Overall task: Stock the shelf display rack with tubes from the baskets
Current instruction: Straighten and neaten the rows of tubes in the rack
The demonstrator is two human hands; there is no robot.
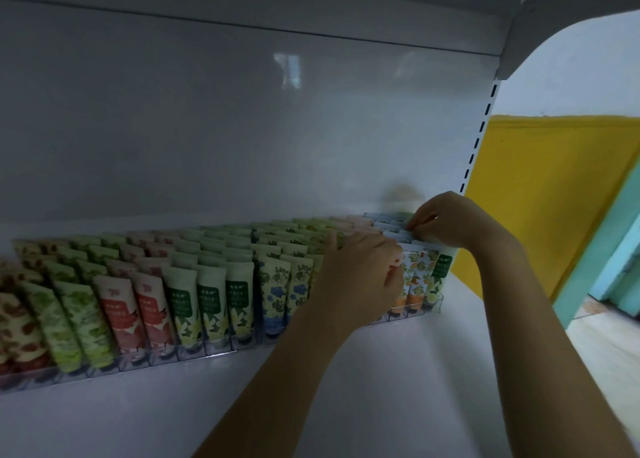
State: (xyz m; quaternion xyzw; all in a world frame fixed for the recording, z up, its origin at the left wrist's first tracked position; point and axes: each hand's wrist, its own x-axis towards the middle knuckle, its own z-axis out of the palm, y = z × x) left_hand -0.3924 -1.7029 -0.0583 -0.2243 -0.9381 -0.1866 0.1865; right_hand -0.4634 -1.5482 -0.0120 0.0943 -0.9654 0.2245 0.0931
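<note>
We see the clear display rack [214, 348] on the white shelf [415, 371], packed with upright floral tubes [180, 301], row behind row. Both hands work at its right end. The right hand [450, 220] pinches the crimped top of a rear tube [401, 238] with its fingers [420, 223], while the left hand [360, 277] curls its fingers [394, 270] over the front tubes (whether they hold one, we cannot tell).

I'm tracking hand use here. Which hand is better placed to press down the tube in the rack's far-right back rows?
Probably the right hand: it pinches a tube top there, while the left hand sits lower, at the front orange-print tubes.
</note>
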